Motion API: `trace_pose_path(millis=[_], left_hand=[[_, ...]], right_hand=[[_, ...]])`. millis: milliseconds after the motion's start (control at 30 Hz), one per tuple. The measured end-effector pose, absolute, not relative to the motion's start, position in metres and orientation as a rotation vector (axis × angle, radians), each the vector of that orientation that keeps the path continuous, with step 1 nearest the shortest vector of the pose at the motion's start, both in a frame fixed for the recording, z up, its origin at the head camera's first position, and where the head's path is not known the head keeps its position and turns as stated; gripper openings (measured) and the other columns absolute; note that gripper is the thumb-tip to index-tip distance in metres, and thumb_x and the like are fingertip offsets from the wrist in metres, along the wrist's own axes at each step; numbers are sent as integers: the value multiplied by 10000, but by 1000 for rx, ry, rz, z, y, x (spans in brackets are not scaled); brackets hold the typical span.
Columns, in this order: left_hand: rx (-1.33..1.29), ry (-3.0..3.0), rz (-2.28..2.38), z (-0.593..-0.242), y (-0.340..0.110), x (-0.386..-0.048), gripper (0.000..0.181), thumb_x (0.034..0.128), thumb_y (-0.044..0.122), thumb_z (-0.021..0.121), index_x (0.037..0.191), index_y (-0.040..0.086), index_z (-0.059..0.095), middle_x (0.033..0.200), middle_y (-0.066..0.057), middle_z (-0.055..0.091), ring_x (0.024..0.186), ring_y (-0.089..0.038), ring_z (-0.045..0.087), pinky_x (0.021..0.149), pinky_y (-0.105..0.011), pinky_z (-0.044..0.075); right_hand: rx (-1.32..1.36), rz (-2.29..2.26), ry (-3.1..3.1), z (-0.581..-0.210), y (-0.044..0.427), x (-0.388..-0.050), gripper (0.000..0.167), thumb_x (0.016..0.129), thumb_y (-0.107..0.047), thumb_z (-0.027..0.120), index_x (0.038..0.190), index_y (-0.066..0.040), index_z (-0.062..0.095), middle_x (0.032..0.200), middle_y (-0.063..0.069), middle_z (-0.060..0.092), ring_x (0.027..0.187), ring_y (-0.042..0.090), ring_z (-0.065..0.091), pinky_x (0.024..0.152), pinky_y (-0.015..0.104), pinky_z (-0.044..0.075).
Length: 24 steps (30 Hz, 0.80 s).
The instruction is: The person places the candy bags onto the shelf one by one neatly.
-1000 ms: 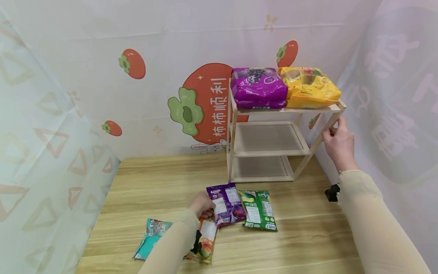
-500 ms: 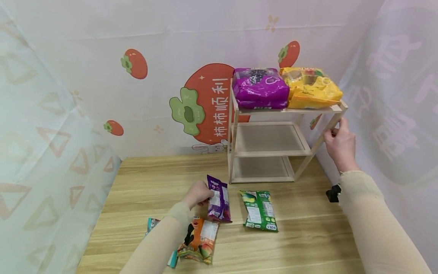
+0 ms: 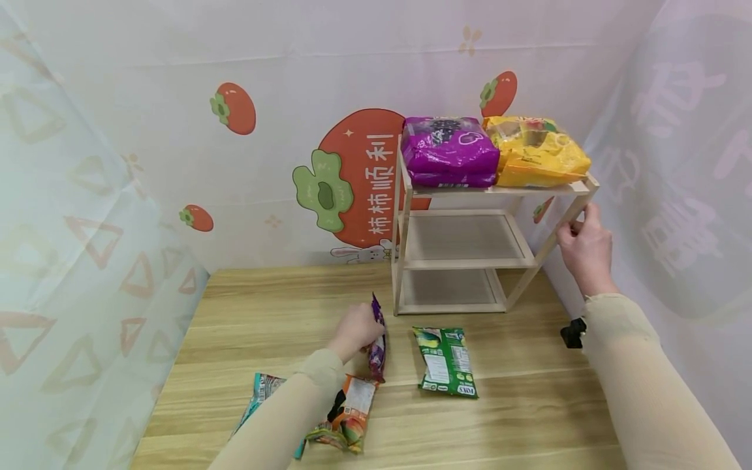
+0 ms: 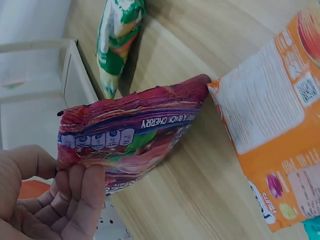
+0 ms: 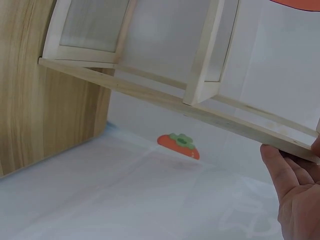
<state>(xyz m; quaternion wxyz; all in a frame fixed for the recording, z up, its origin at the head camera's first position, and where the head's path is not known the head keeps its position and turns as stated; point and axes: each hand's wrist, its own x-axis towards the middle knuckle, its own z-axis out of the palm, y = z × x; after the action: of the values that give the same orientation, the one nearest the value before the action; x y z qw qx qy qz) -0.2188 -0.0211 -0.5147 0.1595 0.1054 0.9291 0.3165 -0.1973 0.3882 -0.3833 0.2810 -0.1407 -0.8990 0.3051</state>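
Pinched by one edge in my left hand (image 3: 358,329), a purple candy bag (image 3: 378,361) stands on its side above the table, almost edge-on in the head view. The left wrist view shows thumb and fingers on one end of it, with "black cherry" lettering on the wrapper. An orange candy bag (image 3: 360,403) lies just in front, partly under my left sleeve. To the right is a green candy bag (image 3: 448,363), flat on the wood. My right hand (image 3: 587,251) grips the right front post of the small wooden rack (image 3: 470,264); the right wrist view shows fingers around that post.
On the rack's top shelf sit a large purple bag (image 3: 449,156) and a yellow bag (image 3: 540,156). Two lower shelves are below them. A teal bag (image 3: 262,390) is mostly hidden by my left forearm. Printed cloth walls (image 3: 276,85) enclose the table.
The purple candy bag, lying flat a second ago beside the green one, has been lifted and turned onto its edge by my left hand. My right hand keeps its hold on the rack.
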Motion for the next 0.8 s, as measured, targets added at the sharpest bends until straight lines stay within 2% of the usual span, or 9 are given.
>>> trace_pose_path(millis=[200, 367, 567, 800], left_hand=[[322, 2645, 899, -513, -10, -212, 436, 867, 42, 618, 511, 173, 402, 418, 57, 440, 339, -87, 416, 331, -209, 376], [343, 2617, 962, -515, -5, -208, 413, 894, 63, 621, 539, 157, 431, 450, 42, 466, 370, -109, 469, 349, -222, 416], [357, 2582, 990, -521, 0, -207, 272, 940, 120, 661, 692, 102, 552, 588, -22, 604, 480, -176, 619, 410, -251, 497], [418, 2578, 1037, -527, 2, -203, 258, 933, 214, 728, 758, 85, 589, 651, -24, 602, 489, -146, 570, 411, -256, 480]], right_hand=[[-375, 826, -2409, -384, 388, -196, 422, 1020, -128, 469, 1399, 39, 392, 1233, 382, 607, 1109, 513, 647, 526, -19, 281], [-370, 820, -2404, -385, 388, -197, 416, 1020, -131, 468, 1393, 38, 395, 1231, 377, 609, 1108, 514, 646, 515, -17, 278], [-356, 803, -2384, -385, 388, -197, 399, 1014, -131, 481, 1366, 45, 417, 1204, 363, 627, 1087, 504, 659, 538, -23, 270], [-367, 811, -2395, -385, 388, -197, 404, 1020, -133, 464, 1383, 35, 406, 1219, 365, 622, 1092, 513, 654, 521, -23, 271]])
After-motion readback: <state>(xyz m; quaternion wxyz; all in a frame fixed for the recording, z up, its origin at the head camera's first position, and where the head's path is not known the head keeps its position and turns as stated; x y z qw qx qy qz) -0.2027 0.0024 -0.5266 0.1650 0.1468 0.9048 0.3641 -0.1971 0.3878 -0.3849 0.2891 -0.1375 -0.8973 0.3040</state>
